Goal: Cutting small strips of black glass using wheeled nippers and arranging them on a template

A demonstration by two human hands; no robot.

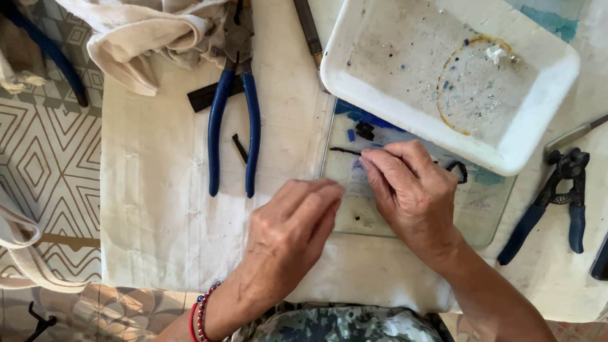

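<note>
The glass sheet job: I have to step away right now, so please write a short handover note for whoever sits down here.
Left hand: loosely curled at the near edge of the glass sheet; whether it holds anything cannot be told.
Right hand: on the sheet, fingertips pinching a thin dark strip.
Things: small blue and dark pieces lie on the sheet's far part, partly under the white tray, which holds only crumbs. Blue-handled pliers lie left; another blue-handled tool lies right.
Done: a few pieces laid.
Left: most of the sheet is bare.
</note>
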